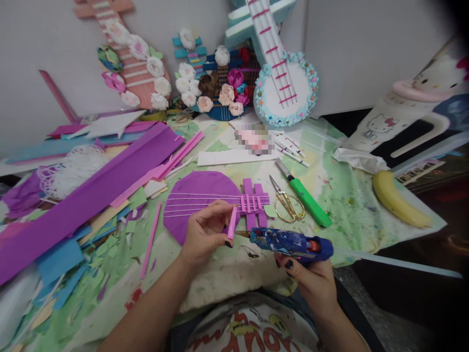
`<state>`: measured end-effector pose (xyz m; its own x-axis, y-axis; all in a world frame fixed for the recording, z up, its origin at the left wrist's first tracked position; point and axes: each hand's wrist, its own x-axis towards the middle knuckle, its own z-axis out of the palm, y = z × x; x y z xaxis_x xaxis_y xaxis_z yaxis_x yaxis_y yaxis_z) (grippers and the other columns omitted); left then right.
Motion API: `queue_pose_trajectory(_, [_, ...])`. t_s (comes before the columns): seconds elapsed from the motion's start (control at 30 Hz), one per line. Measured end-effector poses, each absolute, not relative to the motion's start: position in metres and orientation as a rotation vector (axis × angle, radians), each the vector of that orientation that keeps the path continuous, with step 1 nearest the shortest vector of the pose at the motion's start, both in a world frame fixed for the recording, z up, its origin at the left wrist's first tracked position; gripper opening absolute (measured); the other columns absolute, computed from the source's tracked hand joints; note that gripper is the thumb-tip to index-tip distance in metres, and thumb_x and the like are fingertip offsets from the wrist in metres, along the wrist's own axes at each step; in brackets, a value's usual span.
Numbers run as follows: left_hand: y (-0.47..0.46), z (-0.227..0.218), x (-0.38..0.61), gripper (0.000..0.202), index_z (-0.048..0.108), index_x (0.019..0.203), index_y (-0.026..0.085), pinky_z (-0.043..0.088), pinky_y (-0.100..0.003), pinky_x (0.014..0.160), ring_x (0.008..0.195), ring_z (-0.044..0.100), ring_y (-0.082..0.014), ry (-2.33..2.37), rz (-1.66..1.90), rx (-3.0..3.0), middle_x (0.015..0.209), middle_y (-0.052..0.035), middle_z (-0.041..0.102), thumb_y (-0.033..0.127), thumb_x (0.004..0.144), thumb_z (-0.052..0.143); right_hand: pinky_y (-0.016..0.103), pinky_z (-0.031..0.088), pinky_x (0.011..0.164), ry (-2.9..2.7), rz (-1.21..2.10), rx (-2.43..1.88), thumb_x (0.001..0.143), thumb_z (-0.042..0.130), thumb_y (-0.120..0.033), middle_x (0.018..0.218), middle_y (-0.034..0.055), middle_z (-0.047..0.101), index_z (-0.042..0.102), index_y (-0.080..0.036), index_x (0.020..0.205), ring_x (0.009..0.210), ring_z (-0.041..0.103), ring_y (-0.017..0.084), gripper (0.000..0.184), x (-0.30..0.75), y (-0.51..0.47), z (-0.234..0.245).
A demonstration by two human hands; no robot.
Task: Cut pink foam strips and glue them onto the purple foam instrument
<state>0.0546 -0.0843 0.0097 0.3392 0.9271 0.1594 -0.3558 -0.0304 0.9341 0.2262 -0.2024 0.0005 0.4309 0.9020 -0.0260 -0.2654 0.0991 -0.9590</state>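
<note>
My left hand (207, 227) pinches a short pink paper strip (232, 222) between thumb and fingers, above the lower right part of a purple paper guitar (198, 188). White strings run along the guitar, and several pink bars cross its neck (252, 201). My right hand (311, 281) is wrapped round a blue hot glue gun (289, 243), smeared with paint or glue. Its nozzle points left, close to the pink strip; whether they touch I cannot tell. A long translucent glue stick (399, 264) sticks out of the gun's back.
Gold-handled scissors (287, 203) and a green utility knife (309, 200) lie right of the guitar. A banana (397, 198) and a tumbler (388, 115) stand farther right. Paper scraps (124, 230) and a long purple paper strip (91, 193) cover the left. Decorated paper guitars (286, 90) lean at the back.
</note>
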Motion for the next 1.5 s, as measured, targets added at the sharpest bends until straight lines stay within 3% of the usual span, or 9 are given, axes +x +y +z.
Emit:
queue_pose_trajectory(0.2, [-0.074,0.014,0.040,0.047,0.069,0.103,0.019,0.046,-0.028,0.074,0.082,0.054,-0.0163,0.781,1.103,1.510,0.097,-0.0073,0.059,0.019,0.058,0.081,0.028,0.049,0.055,-0.554,0.780,-1.049,0.064,0.078,-0.030,0.061,-0.0002,0.064,0.068,-0.020,0.071,0.053,0.057,0.013,0.016,0.251,-0.189,0.004])
queue_pose_trajectory(0.3, [-0.063,0.024,0.035,0.042,0.067,0.105,0.018,0.047,-0.029,0.071,0.081,0.055,-0.0177,0.945,0.900,1.839,0.100,-0.0085,0.059,0.022,0.064,0.076,0.025,0.042,0.051,-0.544,0.745,-0.982,0.069,0.074,-0.027,0.058,-0.0008,0.058,0.063,-0.017,0.067,0.052,0.051,0.011,0.015,0.273,-0.183,0.001])
queue_pose_trajectory(0.6, [-0.025,0.032,0.050,0.037,0.070,0.095,0.017,0.046,-0.038,0.076,0.087,0.058,-0.0272,1.015,0.552,2.483,0.095,-0.0103,0.064,0.029,0.060,0.073,0.024,0.036,0.047,-0.419,0.671,-0.968,0.064,0.074,-0.029,0.060,-0.0025,0.055,0.055,-0.017,0.066,0.049,0.047,0.010,0.023,0.311,-0.182,-0.010])
queue_pose_trajectory(0.97, [-0.020,0.042,0.061,0.039,0.068,0.102,0.014,0.046,-0.041,0.089,0.099,0.057,-0.0278,1.068,0.150,2.671,0.106,-0.0115,0.064,0.033,0.068,0.068,0.024,0.035,0.046,-0.346,0.687,-0.977,0.060,0.078,-0.030,0.061,-0.0018,0.056,0.055,-0.017,0.068,0.049,0.047,0.010,0.028,0.315,-0.182,-0.020])
queue_pose_trajectory(1.5, [-0.020,0.048,0.072,0.026,0.071,0.093,0.017,0.046,-0.038,0.083,0.095,0.058,-0.0264,1.065,-0.008,2.742,0.099,-0.0097,0.065,0.028,0.071,0.065,0.025,0.035,0.046,-0.375,0.675,-0.967,0.061,0.077,-0.030,0.062,-0.0010,0.056,0.056,-0.017,0.068,0.050,0.047,0.010,0.026,0.315,-0.183,-0.023])
